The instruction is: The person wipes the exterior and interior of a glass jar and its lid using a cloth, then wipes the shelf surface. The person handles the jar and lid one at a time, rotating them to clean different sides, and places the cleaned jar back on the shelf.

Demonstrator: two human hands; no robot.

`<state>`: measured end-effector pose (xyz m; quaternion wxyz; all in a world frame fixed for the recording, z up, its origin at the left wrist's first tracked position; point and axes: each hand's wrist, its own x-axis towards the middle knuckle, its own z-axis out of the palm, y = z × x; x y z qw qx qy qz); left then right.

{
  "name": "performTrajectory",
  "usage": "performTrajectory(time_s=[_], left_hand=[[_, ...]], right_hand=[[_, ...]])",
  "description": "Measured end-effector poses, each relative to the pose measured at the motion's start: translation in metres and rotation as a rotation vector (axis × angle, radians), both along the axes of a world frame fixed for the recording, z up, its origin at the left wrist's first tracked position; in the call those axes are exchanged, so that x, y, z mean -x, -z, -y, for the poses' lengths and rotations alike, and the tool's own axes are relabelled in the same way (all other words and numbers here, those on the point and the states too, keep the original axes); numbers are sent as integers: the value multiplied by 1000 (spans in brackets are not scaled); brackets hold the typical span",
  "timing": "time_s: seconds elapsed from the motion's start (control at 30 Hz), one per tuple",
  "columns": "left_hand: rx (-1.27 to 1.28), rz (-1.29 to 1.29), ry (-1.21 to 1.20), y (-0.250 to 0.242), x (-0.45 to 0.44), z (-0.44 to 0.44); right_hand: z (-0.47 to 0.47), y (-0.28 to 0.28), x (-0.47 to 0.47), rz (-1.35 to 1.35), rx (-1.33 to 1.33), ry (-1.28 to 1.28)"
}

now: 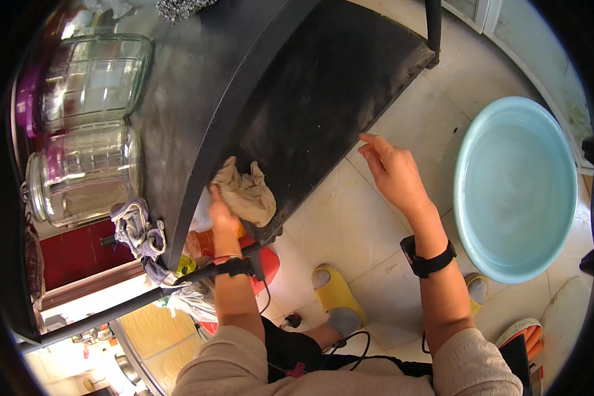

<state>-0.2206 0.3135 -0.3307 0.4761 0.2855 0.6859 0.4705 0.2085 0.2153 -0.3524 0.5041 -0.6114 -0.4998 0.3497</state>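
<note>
My left hand [222,213] grips a crumpled beige cloth [250,195] at the left end of a black lower shelf board [321,99]. The cloth covers part of its fingers, and the hand is slightly blurred. My right hand [393,171] is empty beside the board's front edge, its fingers loosely bent and a little apart. Whether a fingertip touches that edge I cannot tell. Dust and small specks lie on the board.
Right of me a light-blue basin [517,188] of water stands on the tiled floor [321,218]. The upper shelf [178,99] bears glass jars [94,84] and a grey-purple cloth [136,230]. A black frame post [433,29] rises at the far corner. Carrots fill a white container [522,336].
</note>
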Motion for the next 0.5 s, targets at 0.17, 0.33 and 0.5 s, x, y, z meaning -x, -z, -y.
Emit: performTrajectory(time_s=[0.17,0.33,0.5], left_hand=[[-124,-698,504,37,-71,53],[-364,-1129,790,50,-129,91],[-220,-1432,764,39,-166,85]], right_hand=[[-2,9,2,27,36,-38],[-8,20,12,-145,22,77],[-18,16,-3,-161,-14,122]])
